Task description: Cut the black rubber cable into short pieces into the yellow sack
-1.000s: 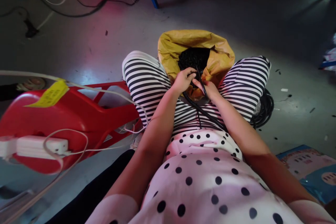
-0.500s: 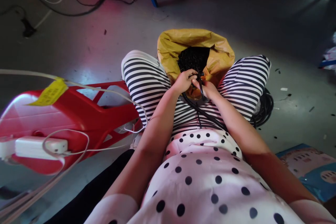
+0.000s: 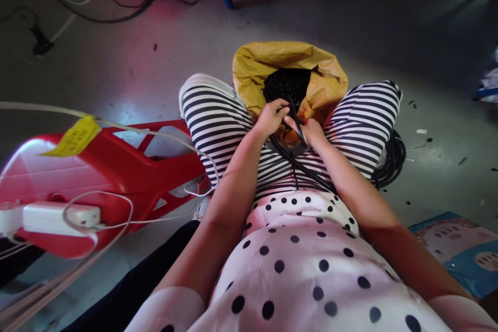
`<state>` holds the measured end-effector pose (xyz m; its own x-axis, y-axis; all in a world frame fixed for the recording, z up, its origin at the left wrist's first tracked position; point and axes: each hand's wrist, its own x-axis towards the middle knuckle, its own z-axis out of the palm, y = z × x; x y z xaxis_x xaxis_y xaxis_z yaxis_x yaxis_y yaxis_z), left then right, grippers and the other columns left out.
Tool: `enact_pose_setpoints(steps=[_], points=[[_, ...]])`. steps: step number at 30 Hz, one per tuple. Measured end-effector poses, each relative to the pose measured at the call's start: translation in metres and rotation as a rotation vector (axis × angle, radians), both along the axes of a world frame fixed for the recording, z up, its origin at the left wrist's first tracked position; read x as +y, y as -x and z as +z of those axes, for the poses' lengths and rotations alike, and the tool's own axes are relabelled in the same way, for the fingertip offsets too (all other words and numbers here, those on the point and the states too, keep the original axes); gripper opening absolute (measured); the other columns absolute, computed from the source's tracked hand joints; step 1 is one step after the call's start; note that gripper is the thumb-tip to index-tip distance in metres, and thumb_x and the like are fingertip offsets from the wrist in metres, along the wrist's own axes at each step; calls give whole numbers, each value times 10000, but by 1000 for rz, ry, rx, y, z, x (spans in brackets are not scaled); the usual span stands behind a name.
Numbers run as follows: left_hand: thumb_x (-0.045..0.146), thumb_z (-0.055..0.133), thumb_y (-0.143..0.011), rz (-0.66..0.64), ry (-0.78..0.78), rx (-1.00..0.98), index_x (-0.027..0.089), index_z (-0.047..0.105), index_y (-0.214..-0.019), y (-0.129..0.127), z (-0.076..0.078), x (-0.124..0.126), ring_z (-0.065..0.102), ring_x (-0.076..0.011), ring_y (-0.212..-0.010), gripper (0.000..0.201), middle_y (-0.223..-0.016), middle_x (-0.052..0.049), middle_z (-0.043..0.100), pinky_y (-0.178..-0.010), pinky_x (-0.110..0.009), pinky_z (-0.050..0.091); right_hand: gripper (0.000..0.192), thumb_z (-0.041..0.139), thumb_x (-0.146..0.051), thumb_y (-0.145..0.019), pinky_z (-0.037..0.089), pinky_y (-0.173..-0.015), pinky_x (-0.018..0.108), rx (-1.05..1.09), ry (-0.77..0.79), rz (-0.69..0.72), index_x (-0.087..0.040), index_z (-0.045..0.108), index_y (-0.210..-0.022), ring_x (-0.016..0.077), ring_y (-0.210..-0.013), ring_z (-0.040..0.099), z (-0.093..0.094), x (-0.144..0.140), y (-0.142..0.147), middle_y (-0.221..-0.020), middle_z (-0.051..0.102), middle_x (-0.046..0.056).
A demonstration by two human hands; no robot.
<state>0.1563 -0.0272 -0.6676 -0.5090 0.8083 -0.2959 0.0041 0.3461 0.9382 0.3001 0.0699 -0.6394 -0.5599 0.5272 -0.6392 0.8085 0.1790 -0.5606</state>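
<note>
I sit with a yellow bag (image 3: 252,70) between my striped knees; it is full of small black pieces (image 3: 286,85). My left hand (image 3: 270,116) and my right hand (image 3: 309,132) meet just in front of the bag's mouth. Both pinch a black cable (image 3: 295,163) whose end sticks up between my fingers. The cable runs back over my lap toward a black coil (image 3: 392,161) on the floor by my right knee.
A red plastic stool (image 3: 97,176) lies on its side at my left, with a white power strip (image 3: 58,216) and white cords on it. Loose cables (image 3: 116,8) cross the floor at the far left. A blue printed box (image 3: 462,249) sits at my right.
My hands shifted slightly at the bag's mouth and the cable end between my fingers changed its tilt. Everything else stayed put.
</note>
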Motion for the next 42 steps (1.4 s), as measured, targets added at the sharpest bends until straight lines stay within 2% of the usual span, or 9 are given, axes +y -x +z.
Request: enact_pose_setpoints(steps=[9, 15, 20, 25, 29, 33, 38, 42], points=[[117, 605, -917, 38, 37, -3, 165, 677, -915, -1, -7, 0, 652, -189, -900, 87, -909, -44, 709, -875, -298, 499, 698, 560, -873, -907, 571, -807, 421, 15, 0, -17, -245, 606, -607, 399, -914, 762, -3, -5, -5, -600, 651, 142], [141, 603, -950, 103, 48, -23, 167, 674, -928, -3, -17, 0, 639, -175, -878, 79, -898, -34, 699, -860, -289, 493, 734, 557, -926, -870, 560, -762, 413, 51, 8, -25, -259, 558, -564, 368, -823, 756, -3, -6, -4, -566, 621, 121], [159, 620, -955, 176, 149, -29, 168, 664, -891, -8, -28, -1, 609, -173, -822, 78, -844, -24, 669, -812, -297, 473, 778, 554, -981, -823, 549, -734, 390, 60, 45, -15, -263, 538, -523, 331, -747, 733, -9, -6, -3, -518, 574, 110], [126, 628, -940, 212, 293, -78, 178, 647, -796, -14, -36, 0, 586, -178, -784, 154, -782, -12, 642, -805, -309, 449, 824, 525, -1023, -793, 552, -689, 395, 22, 135, 8, -249, 558, -514, 280, -596, 678, -21, -7, -3, -526, 613, 119], [120, 632, -949, 221, 420, -127, 187, 612, -731, -20, -33, 1, 521, -176, -695, 229, -694, -1, 580, -755, -319, 417, 817, 550, -1004, -801, 552, -637, 394, -66, 224, 14, -232, 601, -539, 269, -529, 656, -25, -8, -2, -496, 602, 110], [137, 618, -976, 235, 484, -206, 190, 577, -738, -24, -24, 2, 459, -156, -635, 247, -650, 24, 514, -678, -290, 372, 792, 570, -967, -828, 574, -663, 366, -97, 262, 1, -213, 634, -595, 287, -617, 711, -25, -7, -1, -511, 614, 112], [155, 581, -1019, 241, 533, -252, 185, 553, -761, -24, -16, 4, 426, -130, -571, 262, -613, 34, 474, -600, -260, 319, 787, 577, -935, -860, 592, -799, 371, -148, 167, 59, -177, 672, -669, 330, -806, 764, -29, -6, 2, -636, 696, 167], [196, 567, -1045, 239, 571, -298, 199, 532, -763, -25, -12, 5, 376, -122, -492, 284, -567, 46, 424, -537, -261, 251, 776, 596, -924, -858, 586, -817, 381, -161, 116, 65, -166, 707, -729, 344, -841, 765, -33, -6, 3, -670, 712, 174]])
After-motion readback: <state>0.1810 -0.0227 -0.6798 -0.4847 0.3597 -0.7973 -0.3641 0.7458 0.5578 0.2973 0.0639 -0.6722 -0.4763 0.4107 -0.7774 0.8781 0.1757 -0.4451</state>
